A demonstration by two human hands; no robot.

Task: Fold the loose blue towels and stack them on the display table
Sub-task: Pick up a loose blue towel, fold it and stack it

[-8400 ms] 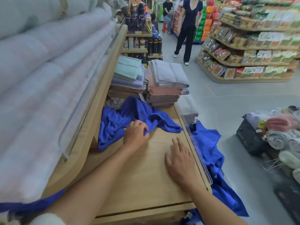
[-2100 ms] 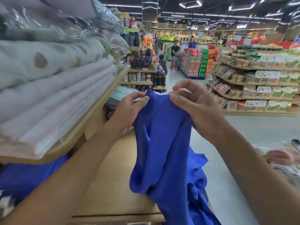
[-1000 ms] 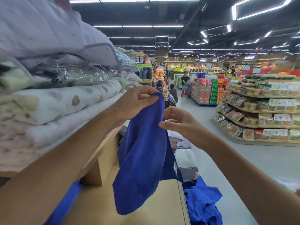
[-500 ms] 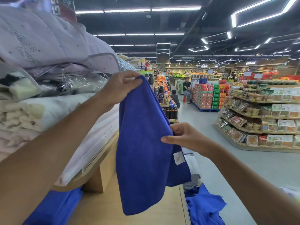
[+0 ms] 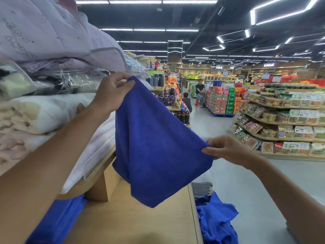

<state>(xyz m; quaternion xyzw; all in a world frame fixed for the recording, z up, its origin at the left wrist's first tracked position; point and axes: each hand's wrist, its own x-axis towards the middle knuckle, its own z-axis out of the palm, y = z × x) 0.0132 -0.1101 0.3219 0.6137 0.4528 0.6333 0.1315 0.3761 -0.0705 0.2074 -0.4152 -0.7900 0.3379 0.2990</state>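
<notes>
A blue towel (image 5: 154,147) hangs spread in the air above the wooden display table (image 5: 133,222). My left hand (image 5: 112,92) pinches its upper left corner, raised high. Lower and to the right, my right hand (image 5: 226,148) pinches another corner, so the top edge slopes down to the right. The towel's bottom tip hangs just over the table top. More loose blue towels (image 5: 216,221) lie over the table's right edge, and another blue cloth (image 5: 58,221) lies at the left under the shelf.
A wooden shelf (image 5: 98,166) at the left carries stacked bedding (image 5: 44,103) in plastic wrap. Folded grey towels (image 5: 202,189) sit at the table's far right corner. Beyond lies a grey aisle (image 5: 246,182), snack shelves (image 5: 284,120) at the right, and a person (image 5: 199,93) far back.
My right hand has drawn its corner out to the right and down, away from the left hand. The towel, which hung narrow, is now spread wide.
</notes>
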